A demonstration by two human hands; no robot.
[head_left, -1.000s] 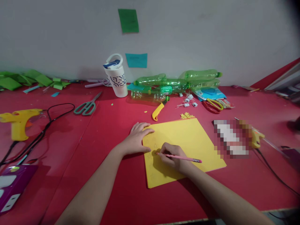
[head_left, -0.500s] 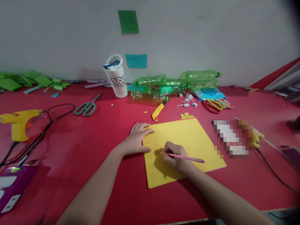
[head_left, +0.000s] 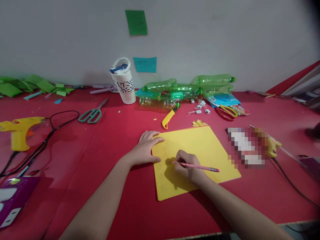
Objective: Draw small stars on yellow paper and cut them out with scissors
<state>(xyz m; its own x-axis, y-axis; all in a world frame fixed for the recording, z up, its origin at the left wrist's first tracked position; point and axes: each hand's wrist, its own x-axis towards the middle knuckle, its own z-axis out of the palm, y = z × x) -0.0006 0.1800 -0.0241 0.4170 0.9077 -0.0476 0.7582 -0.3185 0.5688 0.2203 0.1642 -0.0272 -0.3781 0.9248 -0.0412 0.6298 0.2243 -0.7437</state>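
1. The right hand [head_left: 188, 167] grasps a pink pencil [head_left: 203, 167]; its eraser end juts out right of the grip, its writing end just left of the fingers. Whether the point touches paper, I cannot tell.
2. Directly beneath that grip lies a stack of yellow paper [head_left: 207, 150], with faint pencil marks [head_left: 160, 164] left of the pencil's point.
3. Left of the grip, the left hand [head_left: 149, 149] rests with fingers spread, clutching nothing, its fingertips over the stack's left edge.
4. Beyond the grip, yellow star cutouts [head_left: 198, 123] sit by the stack's far edge.
5. Farther, beyond-left, lies a yellow utility knife [head_left: 168, 120].
6. Farthest, green plastic bottles [head_left: 160, 85].
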